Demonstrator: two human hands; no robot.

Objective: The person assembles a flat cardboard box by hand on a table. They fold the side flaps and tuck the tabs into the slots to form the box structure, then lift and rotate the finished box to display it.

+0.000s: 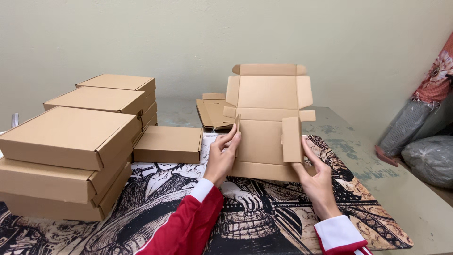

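Head view: left hand (222, 156) pinches the left side flap of the unfolded cardboard box (264, 123), right hand (317, 177) grips its raised right flap. Box stands mid-table on the printed mat (264, 212); finished boxes (75, 141) stacked left.

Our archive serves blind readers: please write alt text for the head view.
Two hands, left hand and right hand, fold up the side flaps of a flat cardboard box on a printed mat. Stacked finished boxes stand at left.

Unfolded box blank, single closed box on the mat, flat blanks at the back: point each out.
Unfolded box blank (264, 141): head view, centre panel.
Single closed box (170, 139): head view, top face.
Flat blanks (214, 113): head view, top sheet.
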